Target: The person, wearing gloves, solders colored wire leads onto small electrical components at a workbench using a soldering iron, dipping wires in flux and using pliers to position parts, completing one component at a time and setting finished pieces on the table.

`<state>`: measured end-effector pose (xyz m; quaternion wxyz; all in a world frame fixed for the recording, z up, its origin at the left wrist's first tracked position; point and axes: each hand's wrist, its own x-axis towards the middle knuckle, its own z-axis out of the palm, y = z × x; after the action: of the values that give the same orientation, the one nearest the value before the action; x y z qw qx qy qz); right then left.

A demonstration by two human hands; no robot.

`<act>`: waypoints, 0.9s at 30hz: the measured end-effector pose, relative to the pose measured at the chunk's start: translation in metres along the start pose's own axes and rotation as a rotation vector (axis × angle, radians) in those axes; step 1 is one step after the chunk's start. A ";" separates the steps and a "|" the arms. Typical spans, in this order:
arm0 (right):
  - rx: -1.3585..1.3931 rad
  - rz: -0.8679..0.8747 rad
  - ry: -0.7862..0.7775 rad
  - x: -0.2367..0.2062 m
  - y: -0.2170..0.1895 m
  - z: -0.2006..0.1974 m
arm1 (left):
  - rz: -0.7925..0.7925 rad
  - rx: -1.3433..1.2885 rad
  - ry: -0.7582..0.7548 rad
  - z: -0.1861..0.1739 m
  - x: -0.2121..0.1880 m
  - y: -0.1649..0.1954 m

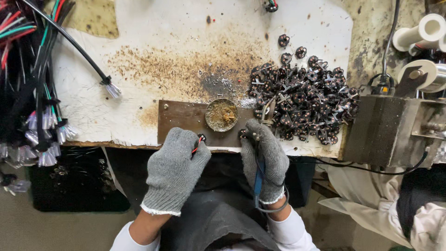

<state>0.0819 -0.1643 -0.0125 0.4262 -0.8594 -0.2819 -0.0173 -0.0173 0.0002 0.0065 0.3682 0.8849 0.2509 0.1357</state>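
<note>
In the head view, the gloved left hand (174,169) at lower centre is closed in a pinch grip on a small black connector piece (201,138) with thin red wires, held at the tabletop (153,46) edge; the gloved right hand (265,160) has its grip wrapped shut around a blue-handled soldering iron (258,179), tip near the round flux tin (221,114). By my judgement much work is left: a bundle of stripped cables (42,125) waits at the left, while a large heap of dark connector pieces (302,100) lies right of centre.

A workshop: scorched bench (186,56), wire bundles (28,83), heaped small connectors (302,97).
</note>
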 end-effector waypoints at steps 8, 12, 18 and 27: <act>-0.019 -0.222 0.040 -0.005 -0.003 0.012 | -0.009 -0.015 -0.007 0.011 -0.014 -0.017; -0.119 -0.226 -0.125 0.005 -0.026 0.001 | -0.046 -0.019 0.042 0.001 -0.001 0.001; -0.011 -0.407 -0.023 -0.007 -0.029 -0.019 | 0.043 -0.229 0.312 0.017 -0.049 -0.025; 0.080 -0.358 0.100 0.000 -0.007 0.005 | 0.815 0.213 0.262 -0.083 -0.004 0.013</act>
<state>0.0775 -0.1577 -0.0107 0.4635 -0.7759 -0.4094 -0.1246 -0.0514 0.0384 0.0729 0.1566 0.9199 -0.0613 0.3542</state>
